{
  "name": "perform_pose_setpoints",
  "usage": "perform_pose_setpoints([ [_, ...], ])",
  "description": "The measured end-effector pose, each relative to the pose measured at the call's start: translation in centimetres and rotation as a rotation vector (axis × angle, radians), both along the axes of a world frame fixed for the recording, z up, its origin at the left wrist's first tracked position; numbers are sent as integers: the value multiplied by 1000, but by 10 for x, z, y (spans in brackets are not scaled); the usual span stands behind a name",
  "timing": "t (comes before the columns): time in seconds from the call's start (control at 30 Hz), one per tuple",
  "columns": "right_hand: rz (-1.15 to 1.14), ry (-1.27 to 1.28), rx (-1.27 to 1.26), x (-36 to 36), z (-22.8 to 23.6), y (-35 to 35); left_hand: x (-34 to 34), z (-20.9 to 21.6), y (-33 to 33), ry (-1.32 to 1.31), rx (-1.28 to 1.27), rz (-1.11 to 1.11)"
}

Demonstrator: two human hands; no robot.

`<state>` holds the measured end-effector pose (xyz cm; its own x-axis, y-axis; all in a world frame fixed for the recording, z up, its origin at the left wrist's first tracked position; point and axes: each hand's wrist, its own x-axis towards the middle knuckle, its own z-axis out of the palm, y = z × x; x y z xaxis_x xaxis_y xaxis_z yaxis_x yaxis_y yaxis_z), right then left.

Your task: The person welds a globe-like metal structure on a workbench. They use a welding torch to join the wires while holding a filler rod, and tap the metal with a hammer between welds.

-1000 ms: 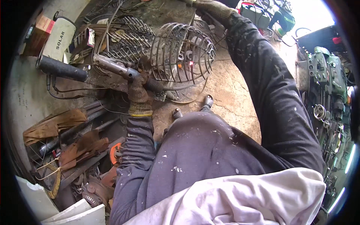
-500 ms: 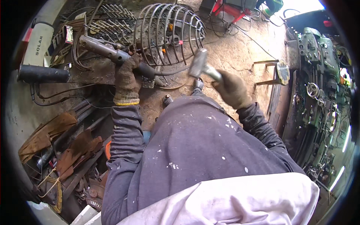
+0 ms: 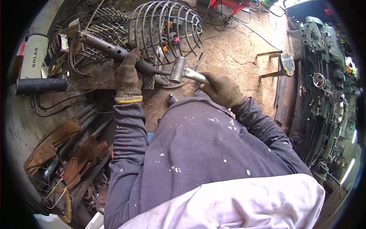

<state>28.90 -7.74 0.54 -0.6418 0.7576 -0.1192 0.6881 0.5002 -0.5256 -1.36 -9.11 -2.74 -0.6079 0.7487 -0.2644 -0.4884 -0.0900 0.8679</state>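
Note:
My left hand (image 3: 127, 78), in a brown knit glove with a yellow cuff edge, is wrapped round a steel tube (image 3: 102, 44) with round holes in its side. A dark ribbed piece (image 3: 145, 68) sticks out of the tube on the right of this hand, with a thinner rod continuing from it. In my gloved right hand (image 3: 223, 88) is a hammer (image 3: 177, 70), gripped by its pale metal handle. Its steel head is close to the thin rod's end; whether they touch I cannot tell.
A cage of curved bars (image 3: 166, 32) stands beyond the tube, near several short rods (image 3: 110, 30). A black cylinder (image 3: 42, 86) lies at the left. Farther right are a small stool (image 3: 284, 65) and a green lathe (image 3: 320, 45). Scrap and brown cloths (image 3: 53, 143) fill the lower left.
The hammer has swung left and down toward the rod, and my right hand has moved left with it. My left hand still grips the tube, and more of the ribbed piece shows.

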Motion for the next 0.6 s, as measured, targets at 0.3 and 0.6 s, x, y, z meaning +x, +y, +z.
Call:
perform_pose_setpoints([
  [0.3,-52,-90,-135,-1,6,-2,5,7,6,5,-72,32],
  [0.6,-71,-32,-32,5,-7,2,-7,-16,12,113,-137,17],
])
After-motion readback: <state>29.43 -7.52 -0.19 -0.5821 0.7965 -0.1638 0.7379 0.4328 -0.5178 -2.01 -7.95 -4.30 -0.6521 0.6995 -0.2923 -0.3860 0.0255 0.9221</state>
